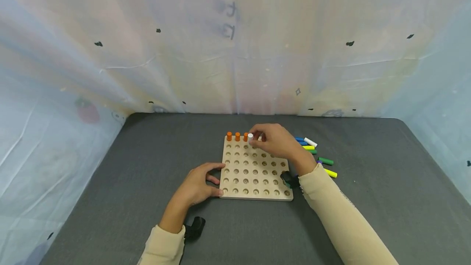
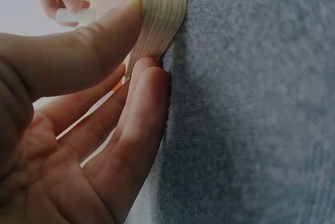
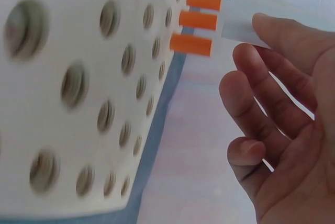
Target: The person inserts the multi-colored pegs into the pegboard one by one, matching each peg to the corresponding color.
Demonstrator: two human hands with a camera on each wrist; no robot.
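Note:
A wooden pegboard (image 1: 255,167) with rows of round holes lies on the table. Three orange pegs (image 1: 237,136) stand in its back row at the left. My right hand (image 1: 276,139) is over the back of the board and pinches a white peg (image 1: 250,136) between thumb and fingers, just right of the orange ones. In the right wrist view the white peg (image 3: 242,28) appears off the board face. My left hand (image 1: 196,185) rests against the board's left edge, thumb (image 2: 118,30) and fingertips touching its side, fingers fairly straight.
Right of the board lie loose pegs: a white one (image 1: 310,142), blue ones (image 1: 302,143), a green one (image 1: 326,161) and yellow ones (image 1: 330,173). My right forearm partly covers this pile. A patterned curtain (image 1: 235,72) hangs behind the grey table (image 1: 154,154).

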